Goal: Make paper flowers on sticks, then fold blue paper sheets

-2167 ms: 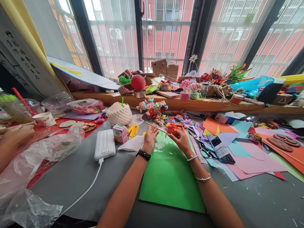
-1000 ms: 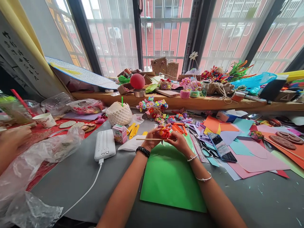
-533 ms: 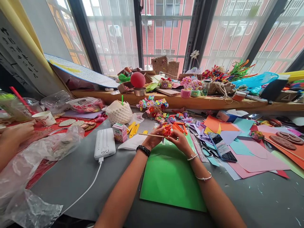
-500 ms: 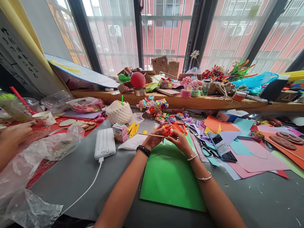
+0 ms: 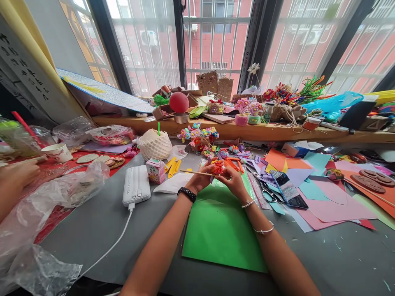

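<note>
Bright, diffuse daylight enters through the barred windows point(image 5: 216, 45), whose upper panes wash out almost to white. Shadows on the gray tabletop point(image 5: 148, 246) are faint and soft. A pale sheen marks the far end of the green sheet point(image 5: 226, 230), and highlights glint on the crumpled plastic bag point(image 5: 33, 213). Wide-angle stretch tilts the outer window frames point(image 5: 108, 45); small detail in the orange flower point(image 5: 217, 166) is unclear.
</note>
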